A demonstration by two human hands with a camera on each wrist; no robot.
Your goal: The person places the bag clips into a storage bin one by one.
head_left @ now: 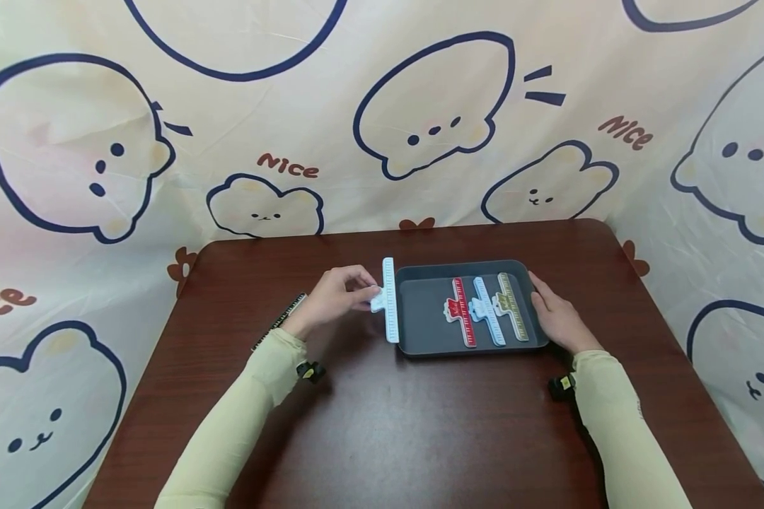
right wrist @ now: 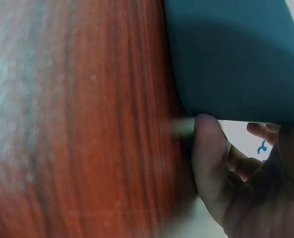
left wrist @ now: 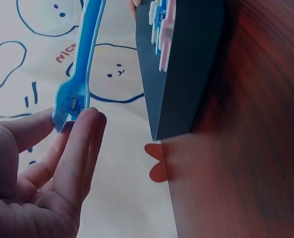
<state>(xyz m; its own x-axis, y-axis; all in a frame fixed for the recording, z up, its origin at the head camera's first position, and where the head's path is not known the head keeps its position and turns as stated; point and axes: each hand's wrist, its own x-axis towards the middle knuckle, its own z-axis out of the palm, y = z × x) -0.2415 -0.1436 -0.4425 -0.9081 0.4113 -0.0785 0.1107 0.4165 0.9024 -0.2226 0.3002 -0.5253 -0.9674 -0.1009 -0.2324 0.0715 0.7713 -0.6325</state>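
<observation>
My left hand [head_left: 336,297] pinches the short grip end of a light blue clip [head_left: 390,300] with a long, ruler-marked bar. Held just off the left end of a dark grey tray [head_left: 420,311], the clip shows its underside and small spring in the left wrist view. My right hand [head_left: 562,318] holds the tray's right end; the thumb [right wrist: 209,153] touches its edge in the right wrist view, and some finger contact is hidden. Inside the tray lie a red clip [head_left: 464,311], a blue clip [head_left: 489,311] and a yellowish clip [head_left: 513,306], side by side.
A dark brown wooden table [head_left: 382,438] carries the tray near its far side. Behind and beside the table hangs a pale cloth [head_left: 331,127] with cartoon drawings. A dark strip with pale marks [head_left: 286,314] shows beside the left wrist.
</observation>
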